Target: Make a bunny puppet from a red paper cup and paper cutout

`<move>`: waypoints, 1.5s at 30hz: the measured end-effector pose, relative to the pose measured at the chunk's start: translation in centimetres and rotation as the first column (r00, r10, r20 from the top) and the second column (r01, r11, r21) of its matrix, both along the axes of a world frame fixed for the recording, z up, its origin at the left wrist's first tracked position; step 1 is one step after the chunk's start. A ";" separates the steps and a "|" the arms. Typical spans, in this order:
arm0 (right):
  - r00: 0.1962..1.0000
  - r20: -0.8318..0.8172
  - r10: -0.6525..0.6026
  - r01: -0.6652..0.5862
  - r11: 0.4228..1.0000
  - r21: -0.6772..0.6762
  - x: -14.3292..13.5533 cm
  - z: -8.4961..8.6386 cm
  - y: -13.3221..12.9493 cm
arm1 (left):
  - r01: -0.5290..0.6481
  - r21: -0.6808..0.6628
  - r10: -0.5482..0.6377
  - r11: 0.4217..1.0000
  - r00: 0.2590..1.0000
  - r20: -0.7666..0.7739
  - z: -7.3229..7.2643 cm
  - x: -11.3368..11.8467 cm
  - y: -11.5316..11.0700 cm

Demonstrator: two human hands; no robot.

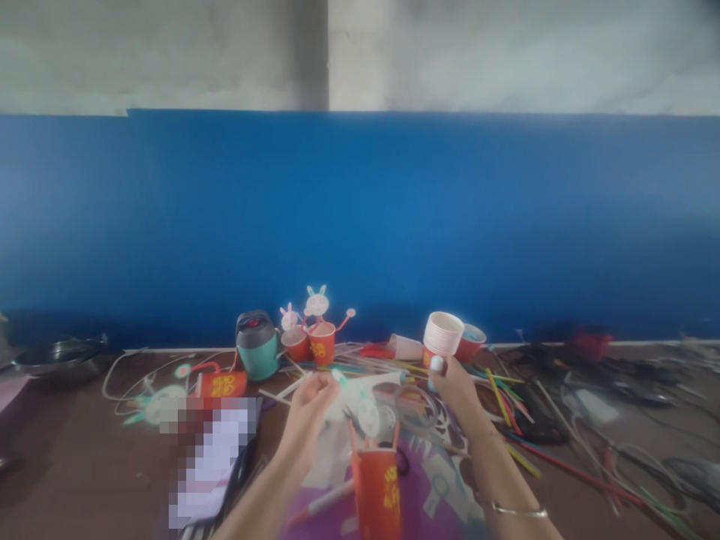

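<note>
My left hand [313, 399] is closed in a pinch, with a small white-and-green paper piece [338, 377] at its fingertips. Farther right, my right hand [451, 381] is closed around a small white-and-light-blue object [436, 366], perhaps a glue bottle; blur hides its details. Between my forearms stands a red paper cup [378, 491] with yellow lettering. Pipe cleaners rise from that cup, and a white paper face [368, 416] shows just above its rim. Below the hands lie a purple sheet [419, 457] and white paper scraps with green drawings.
A stack of paper cups [444, 334] stands behind my right hand. Finished-looking cup figures [322, 341] and a teal jar [257, 349] line the back. A phone [217, 465] and a tipped cup figure [222, 385] lie left. Coloured pipe cleaners [574, 469] and cables spread right.
</note>
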State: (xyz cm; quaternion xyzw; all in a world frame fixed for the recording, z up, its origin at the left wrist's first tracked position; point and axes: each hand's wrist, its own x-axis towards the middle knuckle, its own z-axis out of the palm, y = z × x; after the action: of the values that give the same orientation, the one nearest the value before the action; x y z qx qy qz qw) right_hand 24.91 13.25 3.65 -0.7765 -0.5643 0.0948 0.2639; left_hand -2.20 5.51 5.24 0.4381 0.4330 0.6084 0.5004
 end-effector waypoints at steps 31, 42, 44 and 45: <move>0.633 -0.575 0.519 -0.561 0.819 0.123 -9.6 4.8 -5.1 | 0.034 0.004 -0.030 0.999 0.925 -0.379 0.5 1.3 -0.9; 0.741 -0.565 0.364 -0.409 0.911 0.050 -8.0 0.8 -1.8 | 0.100 -0.199 -0.098 0.975 0.995 0.022 -4.2 3.6 -0.5; 0.715 -0.605 0.349 -0.422 0.906 0.025 -8.0 1.4 -2.1 | 0.088 -0.229 -0.069 0.969 0.994 0.089 -3.5 3.5 -0.6; 0.699 -0.628 0.343 -0.432 0.902 0.011 -7.9 1.7 -2.3 | 0.078 -0.245 -0.051 0.966 0.992 0.114 -3.1 3.4 -0.7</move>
State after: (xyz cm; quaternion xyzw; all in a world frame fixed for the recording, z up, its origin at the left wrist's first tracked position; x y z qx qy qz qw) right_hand 16.96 10.96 5.39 -0.5819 -0.5899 0.4344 0.3531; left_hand 1.23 4.76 2.16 0.3525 0.4639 0.5554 0.5934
